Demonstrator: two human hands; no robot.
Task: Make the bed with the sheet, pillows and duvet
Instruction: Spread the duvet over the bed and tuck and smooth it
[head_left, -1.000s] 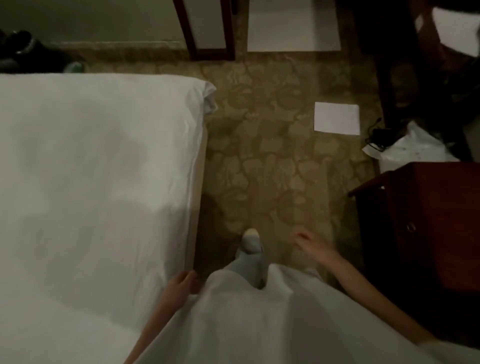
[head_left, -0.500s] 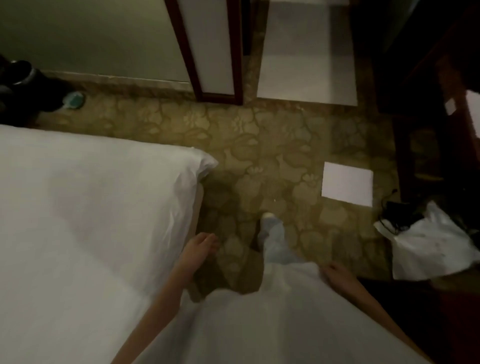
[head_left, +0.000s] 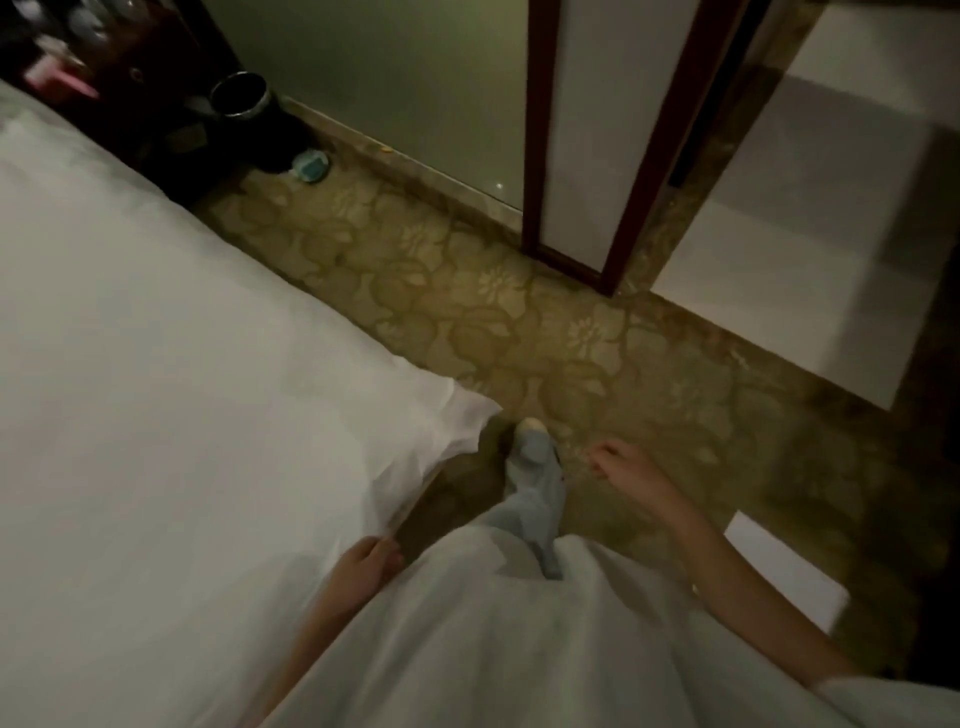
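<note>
Two bare hands are showing at the bottom of the head view, and neither is carrying anything. The left hand (head_left: 363, 564) is hanging beside the edge of the bed (head_left: 156, 389), fingers loosely curled just by the hem of the white sheet (head_left: 436, 447), though in the dim, soft picture it is hard to say whether they are touching the cloth. The right hand (head_left: 621, 465) is swinging out over the patterned carpet (head_left: 467, 312), fingers relaxed and empty. The sheet is lying spread over the mattress, its near corner hanging loose and crumpled rather than tucked; no pillows or duvet are appearing anywhere in view. The person, one foot (head_left: 532, 447) stepping forward, is seemingly walking round the corner of the bed, so the sheet stage is looking like the step in hand. The next move is probably calling for a bend at that corner to grip the loose hem and fold it under the mattress. A dark cabinet (head_left: 104, 62), a metal bin (head_left: 241, 96) and a framed panel (head_left: 602, 130) are standing beyond, and no brand, label or writing is readable.
</note>
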